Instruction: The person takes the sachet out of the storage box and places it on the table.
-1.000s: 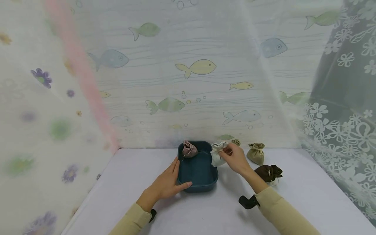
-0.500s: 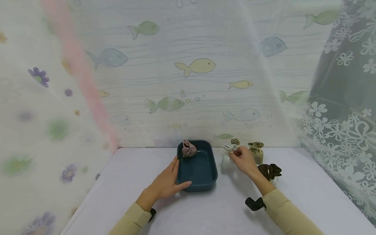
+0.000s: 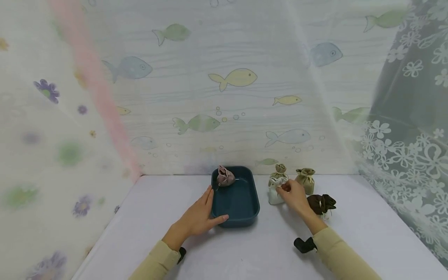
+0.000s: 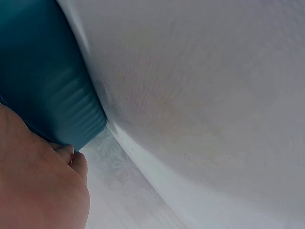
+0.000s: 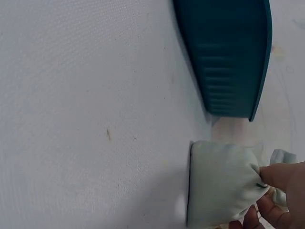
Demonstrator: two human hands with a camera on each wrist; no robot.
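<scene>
A white drawstring pouch (image 3: pixel 275 194) stands on the table, its gathered neck pinched by the fingers and thumb of my right hand (image 3: pixel 294 194). In the right wrist view the pouch (image 5: pixel 221 183) sits with its flat bottom against the tablecloth. My left hand (image 3: pixel 197 218) rests along the left side of a dark blue tray (image 3: pixel 253 206), fingers extended and thumb over the near corner. The left wrist view shows the tray's ribbed outer wall (image 4: pixel 62 95) beside this hand (image 4: pixel 43 176). A mauve pouch (image 3: pixel 225 177) lies at the tray's far left corner.
Just behind the white pouch stands an olive-green pouch (image 3: pixel 280 170), partly covered. Another olive pouch (image 3: pixel 306 181) stands to its right. A dark brown pouch (image 3: pixel 319 204) lies beside my right forearm. The white table (image 3: pixel 245 256) ends at a fish-print curtain (image 3: pixel 196 151).
My right hand has carried the white pouch rightward from the tray's right rim and lowered it onto the table in front of an olive pouch. The left hand and tray have stayed put.
</scene>
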